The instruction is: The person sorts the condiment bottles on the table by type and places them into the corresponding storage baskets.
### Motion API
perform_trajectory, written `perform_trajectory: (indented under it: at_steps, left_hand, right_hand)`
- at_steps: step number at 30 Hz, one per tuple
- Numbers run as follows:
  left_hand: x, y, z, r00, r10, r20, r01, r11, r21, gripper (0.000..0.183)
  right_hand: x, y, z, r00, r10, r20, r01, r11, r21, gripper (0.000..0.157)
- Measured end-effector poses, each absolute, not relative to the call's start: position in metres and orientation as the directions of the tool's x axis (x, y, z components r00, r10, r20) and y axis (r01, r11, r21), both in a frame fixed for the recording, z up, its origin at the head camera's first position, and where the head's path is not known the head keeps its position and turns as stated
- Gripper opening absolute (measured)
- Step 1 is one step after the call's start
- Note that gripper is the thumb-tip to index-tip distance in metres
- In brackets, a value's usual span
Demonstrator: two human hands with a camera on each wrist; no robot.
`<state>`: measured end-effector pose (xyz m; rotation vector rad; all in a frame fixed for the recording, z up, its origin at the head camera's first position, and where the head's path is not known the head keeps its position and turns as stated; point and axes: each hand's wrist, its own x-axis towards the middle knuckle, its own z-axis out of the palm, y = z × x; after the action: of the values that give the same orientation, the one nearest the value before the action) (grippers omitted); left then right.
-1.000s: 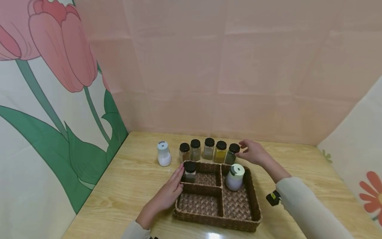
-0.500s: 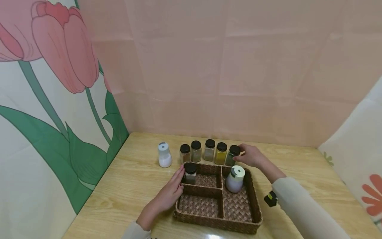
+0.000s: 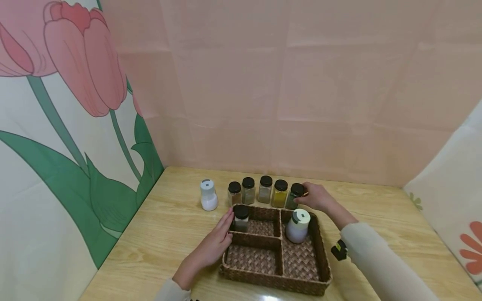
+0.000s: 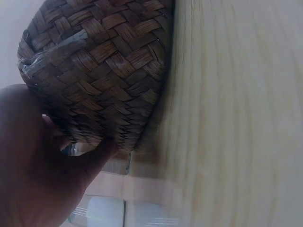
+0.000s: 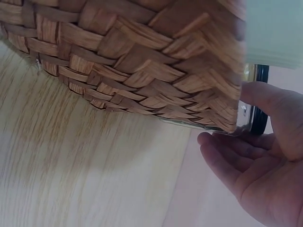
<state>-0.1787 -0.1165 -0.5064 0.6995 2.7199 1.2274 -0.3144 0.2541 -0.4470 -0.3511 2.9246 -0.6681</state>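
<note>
apparently, the step in hand is taking hold of the green jar (image 3: pixel 291 202), which is standing at the right end of a row just behind the basket (image 3: pixel 276 284). the right hand (image 3: pixel 317 197) is pinching it between thumb and fingers at its right side, near the lid; the basket is hiding its base in the right wrist view, so i cannot tell whether it is resting on the table (image 3: pixel 180 242). the left hand (image 3: pixel 215 243) is pressing the basket's left wall, fingers lying straight, probably steadying it. the yellow jar (image 3: pixel 279 199) is standing just beside the green one, with three more jars (image 3: pixel 248 196) and a shaker (image 3: pixel 209 201) farther left. inside the basket, another jar (image 3: pixel 241 223) is occupying the back left compartment and a second shaker (image 3: pixel 296 232) the right one. the next move is probably calling for an upright lift, the jar clearing the back wall without knocking the second shaker.
</note>
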Motion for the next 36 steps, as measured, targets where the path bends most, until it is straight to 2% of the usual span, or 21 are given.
perform_trajectory:
  at_steps: [8, 22, 36]
  left_hand:
    - [-0.178, -0.117, -0.507, -0.892, 0.439, 0.11, 0.372, 0.572, 0.731, 0.064]
    - [-0.178, -0.117, -0.505, -0.89, 0.441, 0.113, 0.373, 0.563, 0.738, 0.064]
    - [-0.179, -0.117, -0.507, -0.889, 0.444, 0.113, 0.376, 0.568, 0.732, 0.065]
  right_hand:
    - [-0.315, 0.253, -0.451, -0.97, -0.237, -0.061, -0.186, 0.875, -0.447, 0.043]
    - [-0.316, 0.257, -0.45, -0.969, -0.246, 0.016, -0.224, 0.854, -0.469, 0.041]
    - [-0.312, 0.266, -0.428, -0.965, -0.233, 0.123, -0.264, 0.842, -0.471, 0.044]
